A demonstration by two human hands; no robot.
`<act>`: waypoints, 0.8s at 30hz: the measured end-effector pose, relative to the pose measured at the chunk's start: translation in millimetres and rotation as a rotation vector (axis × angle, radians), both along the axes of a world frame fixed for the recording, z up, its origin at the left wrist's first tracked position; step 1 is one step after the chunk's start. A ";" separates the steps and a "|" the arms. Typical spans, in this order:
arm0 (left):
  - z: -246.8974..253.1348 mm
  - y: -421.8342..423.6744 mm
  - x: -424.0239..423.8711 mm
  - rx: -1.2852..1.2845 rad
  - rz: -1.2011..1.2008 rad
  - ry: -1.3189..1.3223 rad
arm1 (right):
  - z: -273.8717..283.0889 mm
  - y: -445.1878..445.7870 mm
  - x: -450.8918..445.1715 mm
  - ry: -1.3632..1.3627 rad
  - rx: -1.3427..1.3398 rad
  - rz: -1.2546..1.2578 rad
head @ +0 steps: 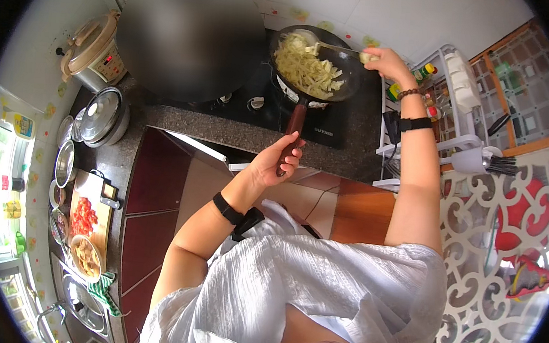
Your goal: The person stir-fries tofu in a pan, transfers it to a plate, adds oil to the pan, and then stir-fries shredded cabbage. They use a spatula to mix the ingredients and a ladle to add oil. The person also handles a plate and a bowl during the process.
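Note:
My left hand [277,161] is closed around the dark brown handle of a black wok [354,83], which stands over the right burner of the black glass cooktop [329,122]. Pale, shredded cabbage-like vegetable [306,70] lies in the wok, mostly on its left and lower parts. At the wok's upper right, my right hand [387,64] grips the far end of a metal cooking spatula [335,47]. The spatula's head reaches into the vegetable at the upper left of the wok, and some of it is hidden by the pieces.
Left of the cooktop stand a pressure cooker [95,56] and a lidded pot [102,117]. A cutting board [103,221] holds chopped red pieces [84,217], beside a bowl of food [86,258]. A white rack [460,142] with bottles stands right. A blurred round patch covers the cooktop's left part.

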State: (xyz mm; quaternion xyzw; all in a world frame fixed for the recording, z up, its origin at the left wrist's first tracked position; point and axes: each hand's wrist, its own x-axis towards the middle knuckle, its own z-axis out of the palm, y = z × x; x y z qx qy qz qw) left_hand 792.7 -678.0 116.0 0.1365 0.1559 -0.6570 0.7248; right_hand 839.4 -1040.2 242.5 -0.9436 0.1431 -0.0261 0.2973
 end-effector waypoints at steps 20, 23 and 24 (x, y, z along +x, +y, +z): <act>-4.1 7.5 6.7 -0.012 0.017 -0.002 | 10.2 116.2 -98.6 -0.111 -0.728 0.178; -1.6 6.4 2.1 -0.007 0.001 -0.006 | 8.7 102.1 -89.8 -0.075 -0.621 0.030; 1.6 3.7 2.2 -0.002 -0.015 -0.022 | -4.3 93.1 -81.4 -0.117 -0.616 0.049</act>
